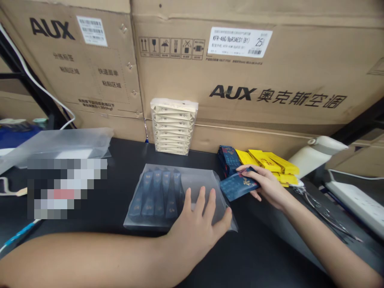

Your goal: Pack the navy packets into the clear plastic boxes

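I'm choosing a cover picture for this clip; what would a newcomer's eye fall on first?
Probably the big brown cardboard lettered AUX, filling the back of the view. Next, perhaps, the bright yellow packets at the right, near a white bottle. Nearer the centre, the left hand spreads over a translucent bag with dark blue packets inside, while the right hand has another blue packet in its grip.

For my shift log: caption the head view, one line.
Left hand spread over a translucent plastic bag holding slim dark-blue packets; right hand grips a flat dark-blue packet.
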Demonstrator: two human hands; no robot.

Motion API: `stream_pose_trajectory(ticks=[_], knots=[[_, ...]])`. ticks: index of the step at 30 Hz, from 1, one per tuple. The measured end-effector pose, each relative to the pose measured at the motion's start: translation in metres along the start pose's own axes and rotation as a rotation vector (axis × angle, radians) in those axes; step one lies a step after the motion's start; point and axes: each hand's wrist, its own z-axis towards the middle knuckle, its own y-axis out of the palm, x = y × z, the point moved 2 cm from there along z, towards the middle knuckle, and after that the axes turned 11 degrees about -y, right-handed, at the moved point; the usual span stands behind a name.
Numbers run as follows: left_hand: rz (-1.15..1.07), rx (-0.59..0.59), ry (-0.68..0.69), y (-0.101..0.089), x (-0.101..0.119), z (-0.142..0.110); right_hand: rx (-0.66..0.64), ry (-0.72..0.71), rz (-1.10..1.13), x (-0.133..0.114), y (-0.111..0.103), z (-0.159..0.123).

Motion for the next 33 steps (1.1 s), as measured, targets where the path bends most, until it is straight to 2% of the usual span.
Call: stream_pose_trajectory(ticks=[3, 8, 14, 20, 25, 29, 33], knots=[[0.0, 0.006, -0.002, 0.0, 0.0, 0.0, -0.022, 0.025, 0.017, -0.005, -0.003, -0.001], [0.001, 0.0, 0.005, 0.0, 0.0, 0.0, -0.139, 0.086, -0.104, -0.004, -0.003, -0.004], [-0.004, -0.007, -0.006, 0.001, 0.001, 0.0, -0.236, 0.149, -0.148, 0.003, 0.009, -0.007], [0.007, -0.006, 0.004, 0.001, 0.0, 0.0, -0.3, 0.168, -0.005, 0.002, 0.018, -0.008], [0.016, -0.011, 0.017, -0.001, -0.003, 0.0, -0.303, 0.212, 0.096, 0.002, 0.011, -0.007], [0.023, -0.001, 0.012, -0.001, -0.003, -0.001, -0.298, 0.176, 0.182, 0.0, 0.008, -0.01], [0.021, 0.007, 0.013, 0.0, -0.002, -0.002, -0.358, 0.138, 0.24, 0.001, 0.002, -0.013]])
